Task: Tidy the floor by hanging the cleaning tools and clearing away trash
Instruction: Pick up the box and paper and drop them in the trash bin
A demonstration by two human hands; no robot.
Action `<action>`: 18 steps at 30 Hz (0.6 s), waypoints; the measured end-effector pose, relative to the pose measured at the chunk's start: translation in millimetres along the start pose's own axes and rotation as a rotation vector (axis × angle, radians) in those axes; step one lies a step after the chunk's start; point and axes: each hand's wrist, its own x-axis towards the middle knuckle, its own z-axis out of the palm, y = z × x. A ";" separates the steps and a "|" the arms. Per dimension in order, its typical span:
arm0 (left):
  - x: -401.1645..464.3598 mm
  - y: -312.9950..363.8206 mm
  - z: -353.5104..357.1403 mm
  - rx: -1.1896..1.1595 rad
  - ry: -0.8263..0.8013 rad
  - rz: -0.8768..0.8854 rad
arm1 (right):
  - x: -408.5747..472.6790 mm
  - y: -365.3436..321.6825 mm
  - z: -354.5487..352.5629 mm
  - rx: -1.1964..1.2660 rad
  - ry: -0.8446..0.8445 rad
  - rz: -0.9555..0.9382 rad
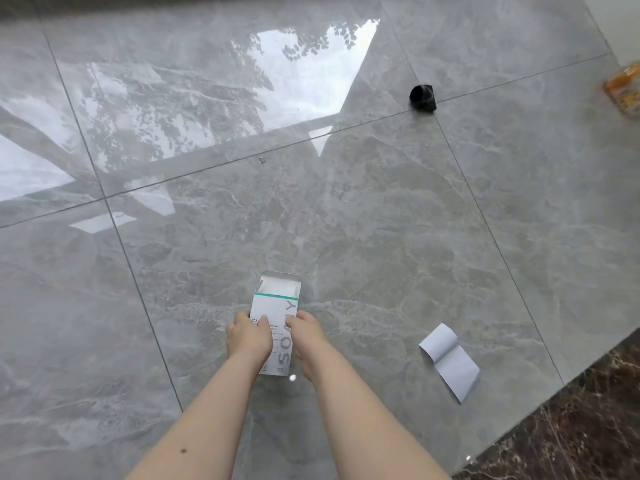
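We are pinching the light, crushable white cardboard carton with a green band between our left hand and right hand, gripping its stiffer side edges.

The floor was glossy grey marble-look tile, crossed by thin dark grout lines. A bright window reflection lay across the far tiles, with the shadowy shapes of leafy branches showing inside it. Along the near right corner ran a strip of dark brown veined stone, meeting the grey tile at a straight edge.
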 end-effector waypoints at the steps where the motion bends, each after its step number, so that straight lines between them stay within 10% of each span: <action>1: -5.6 4.4 -4.2 -0.018 0.014 0.006 | -7.5 -5.9 -0.1 -0.023 -0.005 -0.007; 18: -115.5 74.3 -85.1 -0.246 0.166 0.108 | -146.0 -78.5 -9.3 -0.053 -0.049 -0.085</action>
